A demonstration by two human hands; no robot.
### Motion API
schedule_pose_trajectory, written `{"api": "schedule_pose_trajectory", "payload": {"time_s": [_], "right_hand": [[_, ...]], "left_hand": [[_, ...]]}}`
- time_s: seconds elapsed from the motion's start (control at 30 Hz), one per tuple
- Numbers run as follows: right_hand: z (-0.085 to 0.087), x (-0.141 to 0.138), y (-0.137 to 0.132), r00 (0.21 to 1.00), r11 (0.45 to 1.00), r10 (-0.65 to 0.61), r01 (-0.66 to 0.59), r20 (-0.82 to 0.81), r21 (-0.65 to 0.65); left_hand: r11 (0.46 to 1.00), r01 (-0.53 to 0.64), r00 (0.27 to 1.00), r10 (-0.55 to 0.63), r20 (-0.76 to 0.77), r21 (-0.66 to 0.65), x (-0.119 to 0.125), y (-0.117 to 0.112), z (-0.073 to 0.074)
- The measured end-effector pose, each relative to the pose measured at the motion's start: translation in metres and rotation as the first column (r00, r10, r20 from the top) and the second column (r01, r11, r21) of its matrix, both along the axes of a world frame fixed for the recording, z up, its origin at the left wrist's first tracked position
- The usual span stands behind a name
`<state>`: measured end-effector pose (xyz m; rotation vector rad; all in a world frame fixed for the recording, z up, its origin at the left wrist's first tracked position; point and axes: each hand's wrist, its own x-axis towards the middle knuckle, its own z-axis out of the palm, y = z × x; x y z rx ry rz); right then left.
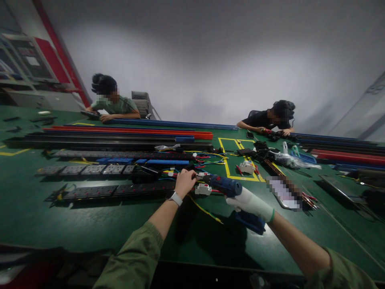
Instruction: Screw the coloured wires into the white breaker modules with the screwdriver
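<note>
My right hand (248, 204), in a white glove, grips a blue cordless drill (224, 185) lying on its side. The drill's nose points left, towards my bare left hand (185, 181), which wears a watch. My left fingers are closed at the drill's tip, over wire ends and a white breaker partly hidden there; what they pinch is too small to make out. Just below the drill sits a white circuit breaker (203, 189) with red wires. A yellow-green wire (207, 210) trails towards the front. Black power strips (90, 191) lie left of my hands.
Grey socket strips (86, 170) and orange-red channels (135, 132) run lengthwise on the green table (120, 228). Another breaker (247, 167) lies within yellow tape. To the right are a phone-like slab (284, 192), cables and plastic bags (293, 158). Two people (116, 104) sit across the table.
</note>
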<state>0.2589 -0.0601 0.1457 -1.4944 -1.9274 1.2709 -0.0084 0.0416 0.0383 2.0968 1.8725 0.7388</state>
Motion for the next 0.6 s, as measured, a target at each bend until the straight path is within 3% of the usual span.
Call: {"api": "schedule_pose_trajectory", "payload": {"time_s": [0.37, 0.6], "right_hand": [[0.0022, 0.0003, -0.0015, 1.000, 0.999, 0.026, -0.026, 0.001, 0.035], [0.0046, -0.0020, -0.0018, 0.998, 0.998, -0.055, 0.055, -0.014, -0.015]], "left_hand": [[1.000, 0.007, 1.000, -0.008, -0.003, -0.008, -0.0004, 0.0023, -0.0028], [1.000, 0.006, 1.000, -0.007, -0.023, -0.011, 0.0002, 0.0009, 0.0006]]}}
